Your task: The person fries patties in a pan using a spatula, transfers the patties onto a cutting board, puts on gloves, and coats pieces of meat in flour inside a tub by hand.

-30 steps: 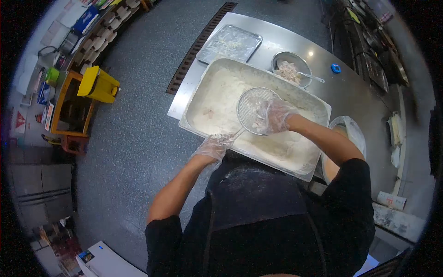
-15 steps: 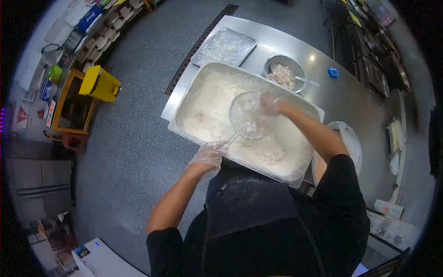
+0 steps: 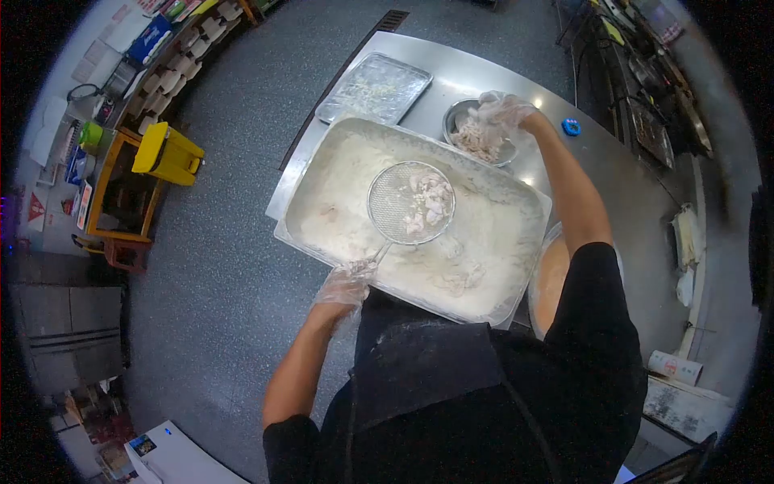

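Observation:
My left hand (image 3: 345,284), in a clear plastic glove, is closed around the handle of a round mesh strainer (image 3: 393,211). The strainer is above a large pan (image 3: 284,235) of white flour (image 3: 343,165); several pale, floury pieces of meat (image 3: 430,198) lie in the right part of its mesh. My right hand (image 3: 504,113), also gloved, is at the far right rim of a metal bowl (image 3: 450,121). Shredded-looking pale meat (image 3: 477,142) fills part of that bowl. The right fingertips do not show clearly, so I cannot tell what they hold.
A plastic-wrapped metal tray (image 3: 375,87) lies beyond the pan on the steel table (image 3: 556,173). To the pan's right stands a container of orange-brown liquid (image 3: 553,278). A small blue object (image 3: 571,127) sits near the table's far edge. A yellow bin (image 3: 168,155) stands on the floor.
My right hand has moved from over the strainer to the metal bowl, uncovering the meat pieces in the mesh. My left hand still grips the strainer. The whole view has shifted slightly.

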Demonstrator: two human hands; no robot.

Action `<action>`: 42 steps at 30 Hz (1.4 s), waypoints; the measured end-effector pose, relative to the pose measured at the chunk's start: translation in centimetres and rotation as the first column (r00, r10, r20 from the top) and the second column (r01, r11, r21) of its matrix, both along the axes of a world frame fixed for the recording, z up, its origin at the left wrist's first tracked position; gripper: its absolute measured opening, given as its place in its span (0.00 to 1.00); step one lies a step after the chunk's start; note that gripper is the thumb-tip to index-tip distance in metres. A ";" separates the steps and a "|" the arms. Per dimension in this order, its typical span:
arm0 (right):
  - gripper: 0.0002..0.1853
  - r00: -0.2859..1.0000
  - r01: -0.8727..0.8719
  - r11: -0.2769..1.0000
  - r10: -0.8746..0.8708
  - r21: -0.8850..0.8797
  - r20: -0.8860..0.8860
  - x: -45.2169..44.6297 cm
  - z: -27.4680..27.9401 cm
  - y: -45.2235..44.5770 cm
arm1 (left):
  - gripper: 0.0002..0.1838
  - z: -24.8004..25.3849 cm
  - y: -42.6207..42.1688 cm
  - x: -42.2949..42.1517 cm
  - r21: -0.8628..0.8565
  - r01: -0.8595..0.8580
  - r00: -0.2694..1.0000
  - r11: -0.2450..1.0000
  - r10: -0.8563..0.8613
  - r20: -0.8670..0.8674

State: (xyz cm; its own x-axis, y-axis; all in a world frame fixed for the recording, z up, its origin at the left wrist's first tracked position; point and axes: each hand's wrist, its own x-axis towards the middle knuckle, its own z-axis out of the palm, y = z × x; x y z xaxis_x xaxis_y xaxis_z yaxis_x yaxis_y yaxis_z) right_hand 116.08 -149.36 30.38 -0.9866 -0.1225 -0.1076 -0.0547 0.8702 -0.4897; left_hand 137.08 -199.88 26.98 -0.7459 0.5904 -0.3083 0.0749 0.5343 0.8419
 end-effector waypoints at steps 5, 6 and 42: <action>0.27 0.994 -0.010 0.991 -0.006 0.133 0.114 4.6 7.6 -8.4 | 0.19 4.8 1.6 0.3 -0.068 -0.292 0.894 0.954 0.298 0.334; 0.29 0.985 -0.161 0.980 0.151 0.117 0.086 5.5 7.4 -10.8 | 0.20 5.3 1.7 0.4 -0.067 -0.355 0.827 0.932 0.347 0.442; 0.09 0.964 -0.264 0.948 0.256 0.176 0.069 9.4 1.4 -18.4 | 0.18 -0.4 -1.0 -0.7 -0.148 -0.009 0.980 0.989 -0.021 -0.198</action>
State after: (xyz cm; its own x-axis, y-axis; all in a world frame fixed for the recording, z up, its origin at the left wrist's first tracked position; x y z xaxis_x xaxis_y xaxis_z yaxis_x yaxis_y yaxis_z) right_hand 125.47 -167.79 31.81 -0.9167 -0.3486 -0.1953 -0.2730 0.9032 -0.3312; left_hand 136.36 -200.88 26.60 -0.7977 0.5538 -0.2388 0.2357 0.6508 0.7218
